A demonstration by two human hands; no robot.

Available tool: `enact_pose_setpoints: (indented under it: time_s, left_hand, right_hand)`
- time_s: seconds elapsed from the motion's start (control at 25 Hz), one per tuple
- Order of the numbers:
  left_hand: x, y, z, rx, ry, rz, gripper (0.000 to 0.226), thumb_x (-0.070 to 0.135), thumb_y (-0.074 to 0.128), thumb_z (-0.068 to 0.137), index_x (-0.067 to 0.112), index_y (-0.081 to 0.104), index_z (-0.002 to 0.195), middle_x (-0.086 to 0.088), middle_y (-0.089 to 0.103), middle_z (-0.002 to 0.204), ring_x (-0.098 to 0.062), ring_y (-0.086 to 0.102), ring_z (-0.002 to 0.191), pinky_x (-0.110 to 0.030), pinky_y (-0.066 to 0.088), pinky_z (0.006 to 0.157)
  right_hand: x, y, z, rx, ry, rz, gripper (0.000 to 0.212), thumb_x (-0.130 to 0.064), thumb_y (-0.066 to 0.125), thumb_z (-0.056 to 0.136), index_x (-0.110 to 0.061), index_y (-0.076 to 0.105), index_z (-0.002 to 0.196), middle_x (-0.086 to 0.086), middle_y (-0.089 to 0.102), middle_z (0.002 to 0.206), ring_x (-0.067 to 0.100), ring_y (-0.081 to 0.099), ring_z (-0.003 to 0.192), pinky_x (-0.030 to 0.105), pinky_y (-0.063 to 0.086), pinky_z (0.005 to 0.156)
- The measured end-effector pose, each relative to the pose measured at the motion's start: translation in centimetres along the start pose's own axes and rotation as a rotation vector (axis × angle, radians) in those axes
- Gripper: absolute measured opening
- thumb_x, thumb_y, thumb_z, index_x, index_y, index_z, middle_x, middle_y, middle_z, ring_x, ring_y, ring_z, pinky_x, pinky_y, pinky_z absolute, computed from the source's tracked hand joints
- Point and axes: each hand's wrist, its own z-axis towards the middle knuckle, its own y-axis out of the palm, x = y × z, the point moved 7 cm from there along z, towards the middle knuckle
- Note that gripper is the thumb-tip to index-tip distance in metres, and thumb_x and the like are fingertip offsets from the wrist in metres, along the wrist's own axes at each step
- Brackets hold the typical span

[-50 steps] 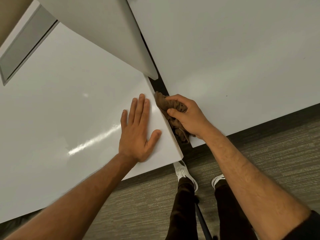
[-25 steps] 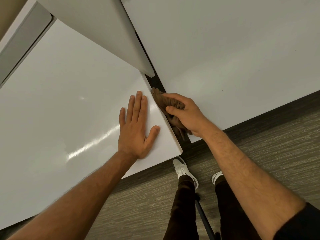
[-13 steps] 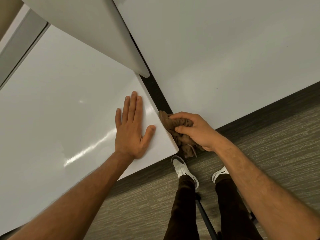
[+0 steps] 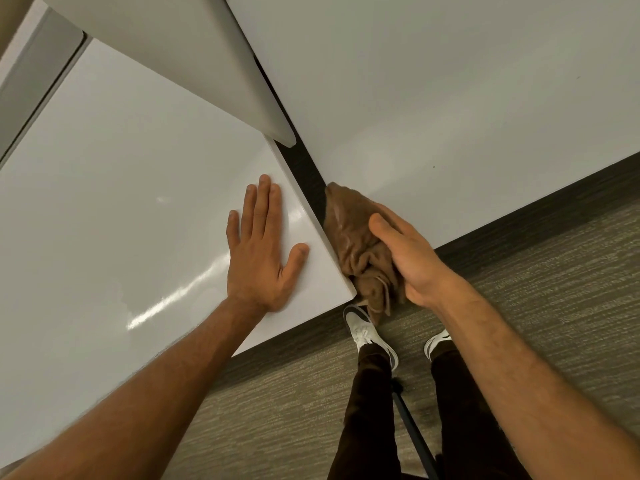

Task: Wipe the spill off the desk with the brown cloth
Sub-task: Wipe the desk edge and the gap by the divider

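The right hand's point(image 4: 407, 258) fingers are hidden behind the brown cloth point(image 4: 356, 244).

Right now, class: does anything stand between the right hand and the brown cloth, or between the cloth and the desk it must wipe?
Nothing visible does. The right hand already presses the brown cloth, which lies in the gap against the desk edge. The left hand lies flat on the desk, beside the cloth, not in its way.
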Motion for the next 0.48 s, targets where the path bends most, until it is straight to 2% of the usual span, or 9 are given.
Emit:
enact_pose_setpoints:
  time_s: [0.04, 0.12, 0.24, 0.32, 0.48]
  left_hand:
    - [0.1, 0.0, 0.0, -0.001, 0.001, -0.005, 0.085, 0.059, 0.030, 0.100, 0.014, 0.004, 0.168, -0.004, -0.003, 0.177, -0.021, -0.006, 0.164, -0.052, -0.001, 0.131]
    - [0.2, -0.1, 0.0, 0.001, 0.001, -0.013, 0.086, 0.061, 0.029, 0.101, 0.014, 0.004, 0.168, -0.004, -0.002, 0.177, -0.021, -0.007, 0.164, -0.052, -0.001, 0.131]
    - [0.1, 0.0, 0.1, 0.003, -0.003, -0.019, 0.086, 0.064, 0.026, 0.101, 0.015, 0.004, 0.168, -0.004, -0.002, 0.177, -0.020, -0.007, 0.164, -0.052, -0.002, 0.131]
    - [0.1, 0.1, 0.1, 0.007, 0.001, -0.021, 0.086, 0.063, 0.027, 0.101, 0.015, 0.005, 0.168, -0.004, -0.002, 0.178, -0.020, -0.007, 0.164, -0.051, -0.002, 0.131]
    - [0.1, 0.0, 0.1, 0.007, 0.000, -0.011, 0.085, 0.062, 0.027, 0.101, 0.014, 0.006, 0.168, -0.005, -0.001, 0.177, -0.021, -0.007, 0.164, -0.053, -0.001, 0.131]
  right_hand:
    - [-0.5, 1.2, 0.5, -0.011, -0.005, -0.047, 0.028, -0.039, 0.051, 0.104, -0.057, 0.072, 0.105, -0.012, 0.076, 0.113, 0.007, 0.071, 0.108, 0.019, 0.057, 0.084]
    - [-1.6, 3.3, 1.7, -0.041, -0.043, -0.147, 0.030, -0.038, 0.046, 0.107, -0.060, 0.062, 0.120, -0.016, 0.068, 0.123, 0.003, 0.066, 0.112, 0.014, 0.055, 0.084]
    - [-2.9, 5.7, 3.6, -0.106, -0.123, -0.265, 0.042, -0.033, 0.044, 0.109, -0.043, 0.044, 0.150, -0.008, 0.050, 0.149, 0.004, 0.052, 0.129, 0.013, 0.052, 0.095]
    - [-3.3, 6.1, 4.0, -0.111, -0.145, -0.312, 0.046, -0.030, 0.046, 0.108, -0.037, 0.040, 0.153, -0.003, 0.047, 0.155, 0.009, 0.050, 0.134, 0.012, 0.049, 0.098]
    - [-2.3, 5.3, 3.0, -0.086, -0.141, -0.364, 0.047, -0.028, 0.052, 0.106, -0.032, 0.043, 0.152, -0.001, 0.054, 0.149, 0.010, 0.053, 0.132, 0.016, 0.050, 0.100]
